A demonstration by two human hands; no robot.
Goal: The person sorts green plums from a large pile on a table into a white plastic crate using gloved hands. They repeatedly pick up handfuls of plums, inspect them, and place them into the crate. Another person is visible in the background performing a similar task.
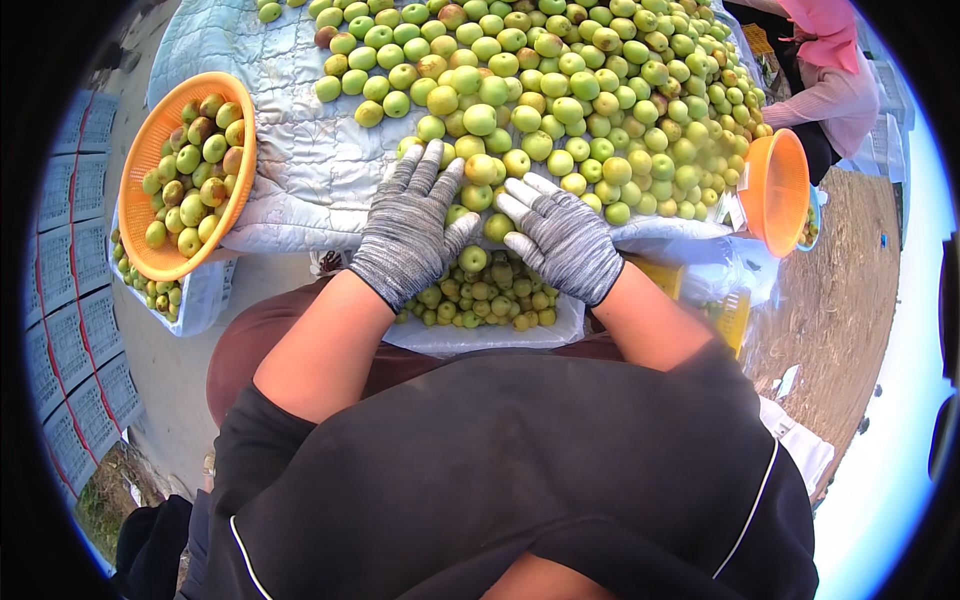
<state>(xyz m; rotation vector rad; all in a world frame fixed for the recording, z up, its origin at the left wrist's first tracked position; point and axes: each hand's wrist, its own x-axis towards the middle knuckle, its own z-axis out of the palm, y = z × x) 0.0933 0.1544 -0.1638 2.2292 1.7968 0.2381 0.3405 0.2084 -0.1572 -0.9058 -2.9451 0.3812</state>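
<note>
- Green jujubes [575,85] (probably; the wide lens blurs finer detail) lie heaped ahead of the hands and toward the right, many blushed brown
- Left hand [408,232] and right hand [568,238], in grey knit gloves with pale fingertips, rest palm down at the near edge, fingers straightened and slightly parted over loose fruit; none shows in their grip, and the palms' undersides are hidden
- Sweeping too many at once could bruise some or send them past the lined crate [470,341] just below; a ruck in the cloth might turn others sideways
- Pale quilted cloth [310,185], creased and stained, covers the work surface
- Orange baskets flank it: the left basket [249,172] holds fruit, the right basket [785,195] stands near a pink-sleeved co-worker [822,105]
- Strapped cartons [88,255] rise at far left; brown ground [845,270] stretches off right
</note>
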